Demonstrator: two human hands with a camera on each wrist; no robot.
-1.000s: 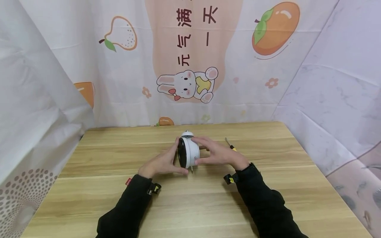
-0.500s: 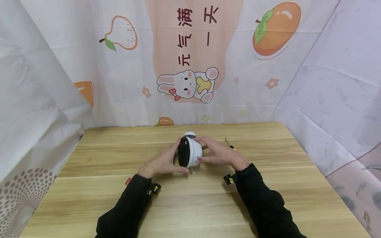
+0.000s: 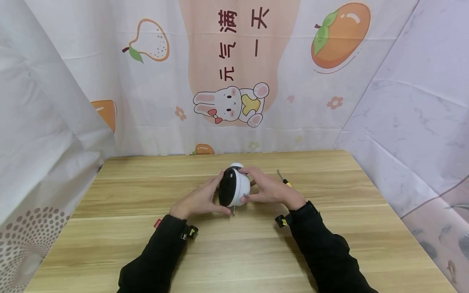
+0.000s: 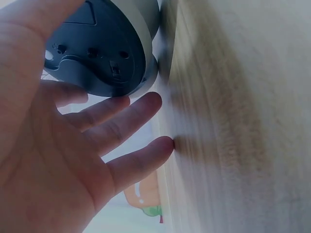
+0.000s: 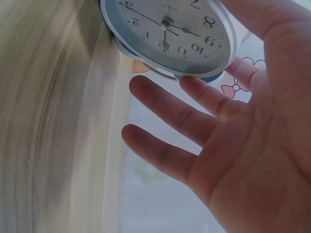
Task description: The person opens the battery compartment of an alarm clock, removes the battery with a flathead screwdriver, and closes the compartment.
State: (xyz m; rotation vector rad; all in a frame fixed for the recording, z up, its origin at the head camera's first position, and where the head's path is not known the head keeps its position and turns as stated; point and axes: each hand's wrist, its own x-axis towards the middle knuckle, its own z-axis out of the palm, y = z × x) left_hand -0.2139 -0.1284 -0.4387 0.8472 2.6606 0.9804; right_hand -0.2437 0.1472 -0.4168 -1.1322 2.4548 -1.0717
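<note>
A white twin-bell alarm clock (image 3: 243,189) stands on its side near the middle of the table, between both hands. Its black back (image 3: 227,188) faces left, with knobs and a battery cover seen in the left wrist view. The white dial (image 5: 160,36) with its hands and numbers points toward the right palm in the right wrist view. My left hand (image 3: 200,200) grips the clock's back edge between thumb and forefinger. On the dial side, my right hand (image 3: 270,188) holds the rim with thumb and forefinger. The other fingers of both hands are spread.
A screwdriver (image 3: 286,181) with a black and yellow handle lies just beyond the right hand, partly hidden by it. The wooden table (image 3: 234,260) ends at a printed curtain (image 3: 157,110) behind. White cloths hang at both sides.
The clock has turned between the hands, so more of its black back shows in the head view. Its upper bell has shifted slightly right. Both arms stay nearly still.
</note>
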